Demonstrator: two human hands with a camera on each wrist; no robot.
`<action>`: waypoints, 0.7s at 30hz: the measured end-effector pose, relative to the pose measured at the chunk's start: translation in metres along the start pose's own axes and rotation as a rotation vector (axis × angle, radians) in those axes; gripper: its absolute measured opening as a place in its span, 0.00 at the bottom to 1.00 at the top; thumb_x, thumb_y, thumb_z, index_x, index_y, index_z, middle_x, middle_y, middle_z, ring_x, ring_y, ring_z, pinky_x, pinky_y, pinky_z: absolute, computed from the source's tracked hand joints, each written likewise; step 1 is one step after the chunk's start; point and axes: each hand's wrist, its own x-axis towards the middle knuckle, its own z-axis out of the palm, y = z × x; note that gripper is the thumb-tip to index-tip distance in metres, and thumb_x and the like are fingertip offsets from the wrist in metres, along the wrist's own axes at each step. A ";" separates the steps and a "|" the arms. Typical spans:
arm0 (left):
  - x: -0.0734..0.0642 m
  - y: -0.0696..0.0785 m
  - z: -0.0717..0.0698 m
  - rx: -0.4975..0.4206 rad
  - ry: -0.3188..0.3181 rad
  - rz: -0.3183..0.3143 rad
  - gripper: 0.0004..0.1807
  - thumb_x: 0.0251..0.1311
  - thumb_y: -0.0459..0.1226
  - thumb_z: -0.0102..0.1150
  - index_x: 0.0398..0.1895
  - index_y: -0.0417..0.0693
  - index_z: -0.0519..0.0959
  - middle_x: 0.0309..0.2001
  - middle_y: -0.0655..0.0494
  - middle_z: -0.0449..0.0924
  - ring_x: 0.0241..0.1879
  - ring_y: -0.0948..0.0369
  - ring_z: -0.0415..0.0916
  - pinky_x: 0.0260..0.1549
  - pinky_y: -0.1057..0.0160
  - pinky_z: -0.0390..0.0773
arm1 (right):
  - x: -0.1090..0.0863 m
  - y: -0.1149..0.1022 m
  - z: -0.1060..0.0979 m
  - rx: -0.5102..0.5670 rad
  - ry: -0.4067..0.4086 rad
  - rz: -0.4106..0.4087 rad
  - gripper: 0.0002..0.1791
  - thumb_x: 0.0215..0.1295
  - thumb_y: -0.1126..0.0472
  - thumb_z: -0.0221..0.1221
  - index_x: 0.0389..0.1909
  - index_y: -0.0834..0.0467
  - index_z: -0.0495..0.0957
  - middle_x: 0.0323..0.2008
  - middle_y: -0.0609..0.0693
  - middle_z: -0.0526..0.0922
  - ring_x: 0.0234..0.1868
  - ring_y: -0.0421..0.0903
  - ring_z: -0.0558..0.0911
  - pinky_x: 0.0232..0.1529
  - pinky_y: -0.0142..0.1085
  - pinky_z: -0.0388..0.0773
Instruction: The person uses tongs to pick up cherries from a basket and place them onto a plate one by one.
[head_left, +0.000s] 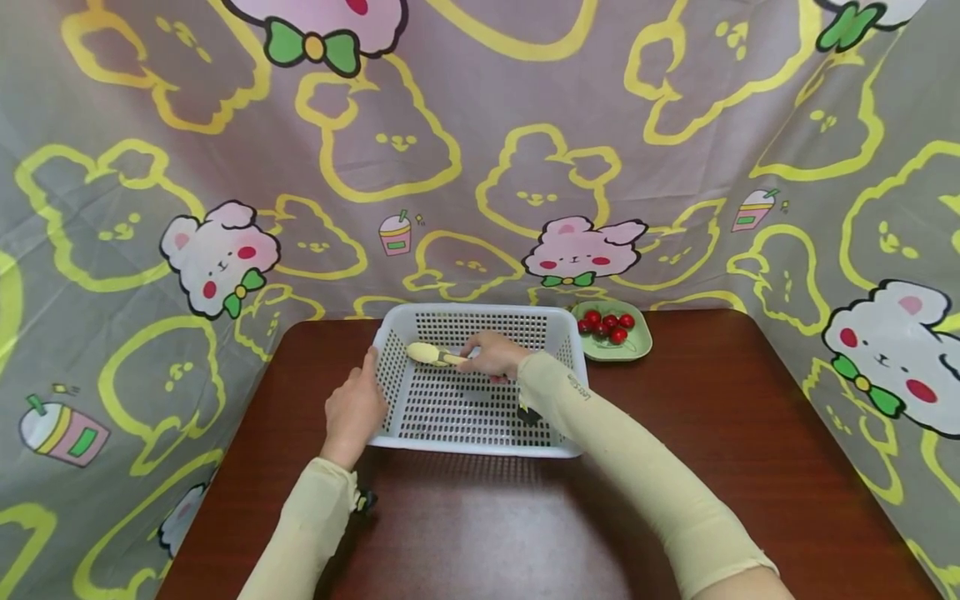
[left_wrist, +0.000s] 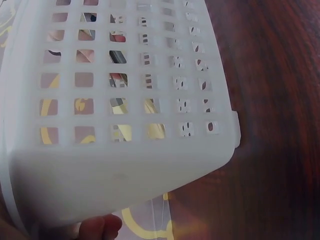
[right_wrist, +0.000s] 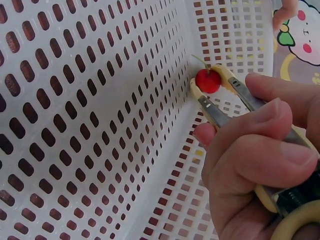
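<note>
My right hand (head_left: 495, 354) reaches into the white plastic basket (head_left: 480, 450) and grips a pair of tongs (head_left: 452, 358) with pale yellow tips and metal arms. In the right wrist view, the tong tips pinch a red cherry (right_wrist: 208, 81) with a thin stem. They hold it low inside the basket, close to the far-end wall. At the basket's left side, my left hand (head_left: 354, 408) holds the rim. Its fingertips (left_wrist: 102, 227) show past the rim in the left wrist view, with the rest of that hand mostly hidden there.
A light green plate (head_left: 636, 346) with several red cherries (head_left: 617, 335) stands at the back right, right beside the basket. The brown wooden table (head_left: 480, 533) carries both. A patterned cloth (head_left: 450, 150) with cartoon animals hangs behind and along both sides.
</note>
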 end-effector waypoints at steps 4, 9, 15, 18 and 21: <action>0.000 -0.001 0.000 0.001 0.001 -0.002 0.37 0.69 0.33 0.55 0.80 0.46 0.57 0.46 0.34 0.80 0.23 0.46 0.75 0.25 0.43 0.76 | 0.000 0.000 0.000 -0.003 -0.001 -0.001 0.23 0.69 0.54 0.67 0.63 0.53 0.79 0.49 0.55 0.81 0.16 0.43 0.68 0.17 0.35 0.65; 0.000 -0.001 0.001 0.009 -0.002 -0.001 0.37 0.69 0.33 0.55 0.80 0.46 0.57 0.45 0.35 0.80 0.22 0.46 0.74 0.25 0.44 0.77 | -0.001 0.001 0.000 0.002 -0.006 -0.012 0.23 0.69 0.55 0.67 0.63 0.53 0.78 0.47 0.56 0.81 0.16 0.43 0.67 0.17 0.35 0.65; 0.000 -0.001 0.001 0.011 -0.011 -0.008 0.37 0.69 0.33 0.54 0.80 0.46 0.57 0.45 0.35 0.80 0.22 0.46 0.74 0.25 0.44 0.77 | 0.001 0.000 0.001 -0.017 0.005 -0.012 0.22 0.69 0.55 0.67 0.62 0.52 0.79 0.39 0.58 0.81 0.15 0.42 0.67 0.16 0.35 0.65; 0.001 0.000 0.001 0.013 -0.020 -0.014 0.37 0.70 0.33 0.54 0.80 0.46 0.57 0.46 0.34 0.80 0.23 0.46 0.75 0.25 0.44 0.77 | 0.001 -0.001 0.000 -0.021 0.009 -0.008 0.23 0.69 0.55 0.67 0.63 0.52 0.79 0.38 0.56 0.80 0.15 0.42 0.67 0.17 0.35 0.66; 0.001 0.001 0.001 0.016 -0.022 -0.018 0.37 0.69 0.33 0.55 0.80 0.46 0.57 0.46 0.35 0.80 0.23 0.46 0.75 0.26 0.44 0.77 | -0.001 -0.003 -0.002 -0.034 0.011 -0.017 0.24 0.69 0.54 0.67 0.64 0.52 0.79 0.43 0.55 0.80 0.16 0.42 0.67 0.20 0.37 0.69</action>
